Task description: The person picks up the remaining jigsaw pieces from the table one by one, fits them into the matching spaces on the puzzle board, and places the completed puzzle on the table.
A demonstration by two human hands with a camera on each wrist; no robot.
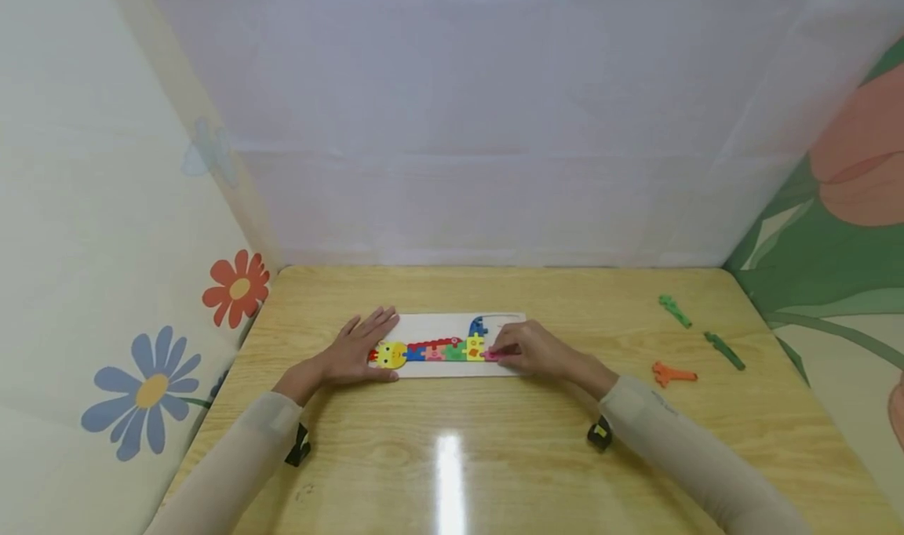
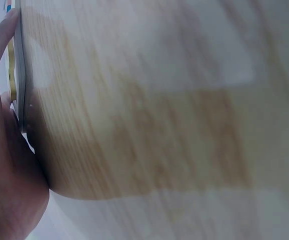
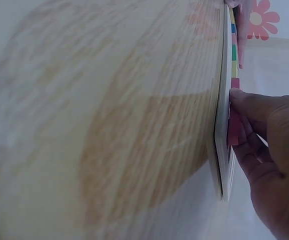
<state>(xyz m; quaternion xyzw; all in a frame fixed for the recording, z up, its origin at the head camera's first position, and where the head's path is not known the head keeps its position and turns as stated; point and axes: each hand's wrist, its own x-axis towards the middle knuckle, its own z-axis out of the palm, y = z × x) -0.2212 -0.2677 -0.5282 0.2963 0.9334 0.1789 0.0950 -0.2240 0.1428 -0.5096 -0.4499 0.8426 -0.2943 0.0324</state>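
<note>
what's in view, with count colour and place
board: one, white, on the table
head piece: one, yellow, board's left end
joined pieces: several, multicoloured, along the board
pinched piece: one, magenta, at right fingertips
loose pieces: three, two green and one orange, table's right
table: one, light brown, foreground
backdrop: one, whitish, behind the table
flowers: two, red and blue, left wall
butterfly: one, pale blue, left wall
floral print: one, pink and green, right wall
black devices: two, black, near the wrists
sleeves: two, pale, both forearms
left hand: one, bare, board's left end
right hand: one, bare, board's right end
</note>
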